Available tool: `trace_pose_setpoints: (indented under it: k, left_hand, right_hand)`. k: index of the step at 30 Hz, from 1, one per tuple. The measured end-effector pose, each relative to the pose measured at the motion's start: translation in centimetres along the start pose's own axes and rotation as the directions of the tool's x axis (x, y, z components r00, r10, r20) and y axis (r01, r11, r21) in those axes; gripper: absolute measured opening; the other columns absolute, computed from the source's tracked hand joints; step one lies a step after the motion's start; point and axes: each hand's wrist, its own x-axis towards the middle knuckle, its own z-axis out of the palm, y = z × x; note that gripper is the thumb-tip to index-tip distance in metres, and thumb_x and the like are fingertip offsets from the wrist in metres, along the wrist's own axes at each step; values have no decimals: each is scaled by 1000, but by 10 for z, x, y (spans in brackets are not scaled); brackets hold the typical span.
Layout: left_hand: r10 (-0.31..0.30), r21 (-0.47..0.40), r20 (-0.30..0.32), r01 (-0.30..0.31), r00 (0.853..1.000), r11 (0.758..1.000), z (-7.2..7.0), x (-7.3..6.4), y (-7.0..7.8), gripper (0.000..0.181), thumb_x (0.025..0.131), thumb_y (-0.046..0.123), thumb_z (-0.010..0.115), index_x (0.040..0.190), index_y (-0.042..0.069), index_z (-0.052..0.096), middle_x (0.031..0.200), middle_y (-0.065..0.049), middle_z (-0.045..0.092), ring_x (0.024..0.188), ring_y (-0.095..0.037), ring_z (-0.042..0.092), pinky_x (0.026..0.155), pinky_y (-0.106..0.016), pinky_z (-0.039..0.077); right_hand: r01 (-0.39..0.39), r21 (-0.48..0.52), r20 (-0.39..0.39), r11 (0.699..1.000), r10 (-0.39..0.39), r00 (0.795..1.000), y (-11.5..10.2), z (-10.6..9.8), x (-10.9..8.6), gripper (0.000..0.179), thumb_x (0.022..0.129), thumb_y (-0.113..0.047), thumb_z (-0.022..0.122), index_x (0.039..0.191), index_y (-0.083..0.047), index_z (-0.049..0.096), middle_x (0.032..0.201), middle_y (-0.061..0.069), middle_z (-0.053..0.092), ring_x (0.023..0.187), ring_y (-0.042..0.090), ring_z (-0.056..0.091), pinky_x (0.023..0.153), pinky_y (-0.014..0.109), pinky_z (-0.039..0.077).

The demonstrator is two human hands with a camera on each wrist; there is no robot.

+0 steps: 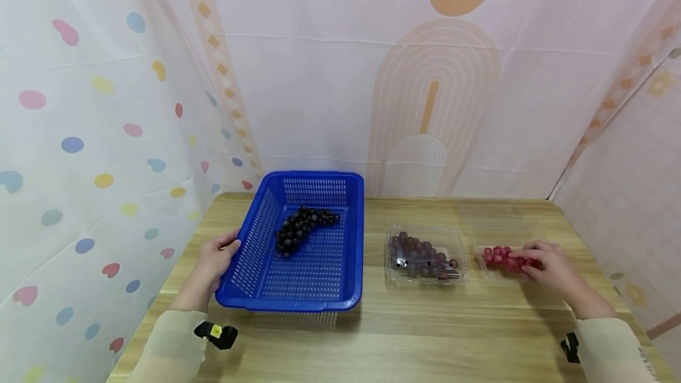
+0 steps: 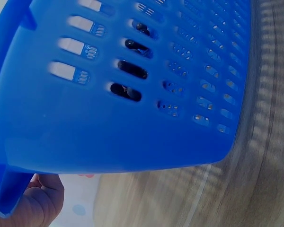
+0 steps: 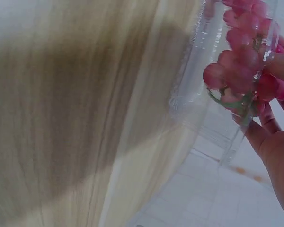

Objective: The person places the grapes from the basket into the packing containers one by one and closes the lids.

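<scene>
My left hand (image 1: 215, 260) grips the left rim of a blue plastic basket (image 1: 298, 306). In the left wrist view that hand (image 2: 41, 201) shows at the basket's corner, behind the perforated wall (image 2: 109, 127). Inside the basket lies a bunch of black grapes (image 1: 298, 229). On the right, my right hand (image 1: 550, 268) holds a bunch of red grapes (image 1: 497, 256) at a clear plastic box (image 1: 486, 276). The right wrist view shows these grapes (image 3: 239, 61) through the box's clear wall (image 3: 189, 90), with my fingers (image 3: 258, 135) around their stem end.
Between basket and right hand stands a lidded clear box (image 1: 460, 265) with dark red grapes (image 1: 420, 250) in it. Everything rests on a wooden table (image 1: 425, 336). Patterned curtains (image 1: 314, 75) hang behind it and at both sides.
</scene>
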Motion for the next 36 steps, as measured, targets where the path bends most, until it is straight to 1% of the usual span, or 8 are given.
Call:
trace_pose_setpoints:
  k: [4, 7, 9, 15, 21, 27, 31, 36]
  left_hand:
    - [3, 5, -3, -3, 1000, 1000, 0, 0, 0, 47, 102, 20, 41, 146, 8, 34, 141, -24, 43, 98, -15, 56, 73, -19, 49]
    - [2, 4, -4, -2, 1000, 1000, 0, 0, 1, 47, 102, 20, 41, 146, 8, 35, 142, -24, 43, 96, -12, 56, 73, -19, 48]
    - [-1, -1, -3, 1, 1000, 1000, 0, 0, 1, 47, 102, 20, 42, 146, 8, 35, 141, -24, 43, 95, -11, 56, 72, -18, 48]
    - [-2, -12, -2, 2, 1000, 1000, 0, 0, 0, 46, 102, 20, 42, 146, 7, 35, 140, -24, 44, 91, -9, 56, 71, -19, 49]
    - [-2, -13, -5, 2, 1000, 1000, 0, 1, 0, 46, 102, 20, 42, 146, 8, 36, 140, -23, 44, 93, -10, 56, 71, -19, 49]
    - [2, -14, -2, -2, 1000, 1000, 1, 0, -1, 46, 102, 20, 42, 146, 8, 36, 140, -23, 44, 93, -11, 56, 72, -18, 49]
    - [11, -18, -2, -11, 1000, 1000, 0, 1, -1, 46, 102, 19, 42, 146, 6, 36, 138, -24, 45, 89, -8, 56, 71, -19, 49]
    - [16, -20, 0, -16, 1000, 1000, 0, 0, -1, 46, 102, 19, 41, 146, 6, 35, 138, -24, 46, 89, -8, 56, 71, -19, 50]
  right_hand:
    - [-76, 9, 102, 997, 75, 992, -2, 1, -3, 21, 73, 7, 70, 92, -3, 73, 96, 18, 61, 89, 40, 49, 77, 56, 40]
    - [-152, 24, 173, 988, 146, 974, -2, 1, -4, 23, 77, 7, 65, 97, -1, 72, 104, 23, 60, 96, 46, 48, 82, 62, 37]
    - [-180, 28, 196, 983, 171, 966, -2, 1, -5, 25, 79, 8, 63, 101, 1, 71, 107, 26, 59, 98, 48, 47, 83, 63, 38]
    - [-176, 18, 203, 984, 169, 964, -1, 0, -3, 29, 79, 13, 60, 106, 4, 69, 111, 34, 57, 101, 54, 50, 85, 65, 41]
    - [-203, -48, 227, 978, 209, 951, -3, -1, 0, 32, 79, 12, 60, 110, 6, 65, 112, 37, 56, 103, 56, 50, 86, 64, 41]
    - [-269, -83, 190, 959, 281, 941, -8, -1, 3, 33, 83, -2, 64, 114, 7, 62, 117, 32, 54, 106, 53, 44, 88, 66, 37]
    - [-262, -100, 202, 960, 277, 939, -11, 1, 7, 41, 81, -15, 72, 114, 6, 62, 116, 31, 55, 106, 52, 46, 88, 65, 38]
    - [-268, -110, 230, 957, 287, 930, -11, 4, 10, 48, 78, -11, 75, 119, 7, 58, 117, 33, 54, 106, 53, 46, 88, 65, 39]
